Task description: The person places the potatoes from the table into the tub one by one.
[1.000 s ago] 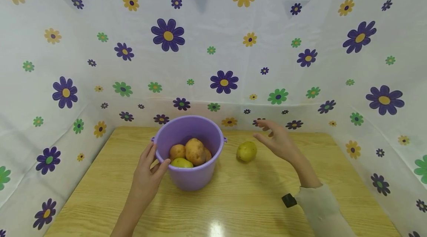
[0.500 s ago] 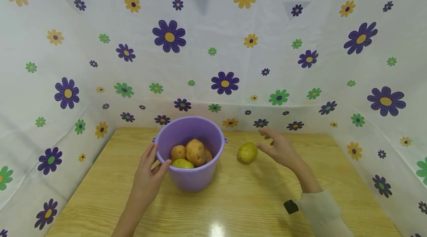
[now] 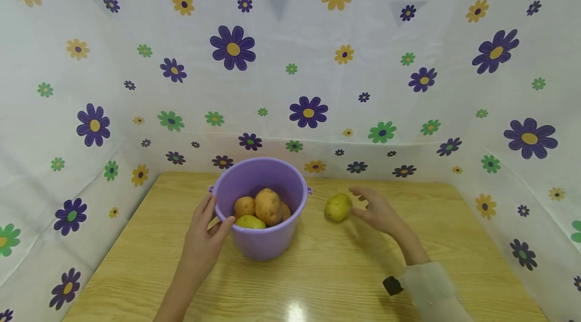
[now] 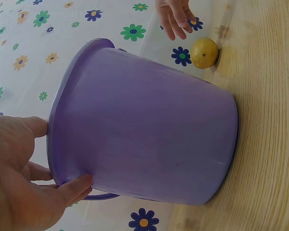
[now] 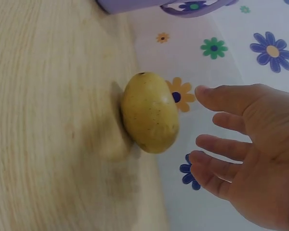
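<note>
A purple bucket (image 3: 265,244) stands upright on the table. Inside it lie several potatoes (image 3: 268,207) and a yellow-green fruit (image 3: 250,221). My left hand (image 3: 203,239) holds the bucket's near left rim, its thumb at the rim and its fingers against the outer wall, as the left wrist view shows. Right of the bucket lies another yellow-green oval fruit (image 3: 338,207), speckled and mango-like. Just right of this fruit hovers my right hand (image 3: 379,213), thumb and fingers apart and loosely bent. A gap separates it from the fruit in the right wrist view (image 5: 151,113), and it holds nothing.
The wooden table (image 3: 317,271) reaches back to a white flower-printed sheet (image 3: 254,85), which closes off the back and both sides. A bucket handle (image 4: 103,196) hangs on the bucket's far side. A small black device (image 3: 392,285) sits at my right cuff.
My right hand has come down and a little closer to the loose fruit. The left hand stays at the bucket's rim, while bucket and fruit remain in place.
</note>
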Demonstrator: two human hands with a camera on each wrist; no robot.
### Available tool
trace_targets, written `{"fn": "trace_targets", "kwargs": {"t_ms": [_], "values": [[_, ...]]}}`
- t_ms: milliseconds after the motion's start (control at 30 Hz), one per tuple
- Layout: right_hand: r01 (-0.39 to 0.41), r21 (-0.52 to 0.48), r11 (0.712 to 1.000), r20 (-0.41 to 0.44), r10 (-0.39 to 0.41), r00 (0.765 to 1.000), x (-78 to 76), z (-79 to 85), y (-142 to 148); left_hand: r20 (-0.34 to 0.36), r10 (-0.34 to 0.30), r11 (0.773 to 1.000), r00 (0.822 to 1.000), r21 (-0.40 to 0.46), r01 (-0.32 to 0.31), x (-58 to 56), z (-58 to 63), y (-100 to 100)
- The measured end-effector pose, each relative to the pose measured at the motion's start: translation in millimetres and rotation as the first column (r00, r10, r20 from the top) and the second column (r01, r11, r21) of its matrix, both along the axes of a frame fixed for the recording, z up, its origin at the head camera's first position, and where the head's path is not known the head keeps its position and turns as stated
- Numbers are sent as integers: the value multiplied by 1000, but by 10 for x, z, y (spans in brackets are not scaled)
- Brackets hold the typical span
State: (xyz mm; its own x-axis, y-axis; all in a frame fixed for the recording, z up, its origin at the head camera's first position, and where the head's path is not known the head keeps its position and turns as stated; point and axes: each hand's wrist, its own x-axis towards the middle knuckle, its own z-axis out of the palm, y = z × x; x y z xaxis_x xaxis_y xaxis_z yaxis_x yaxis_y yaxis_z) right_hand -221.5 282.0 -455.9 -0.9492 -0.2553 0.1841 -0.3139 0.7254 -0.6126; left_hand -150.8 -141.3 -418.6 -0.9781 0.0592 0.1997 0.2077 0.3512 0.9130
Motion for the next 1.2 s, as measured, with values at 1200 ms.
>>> {"fn": "trace_targets", "kwargs": {"t_ms": [1200], "values": [[-41,19,999,7,41,999,-228,-430,-143,20,6,1000,1000,-11,-5,-29,-41,-15]]}}
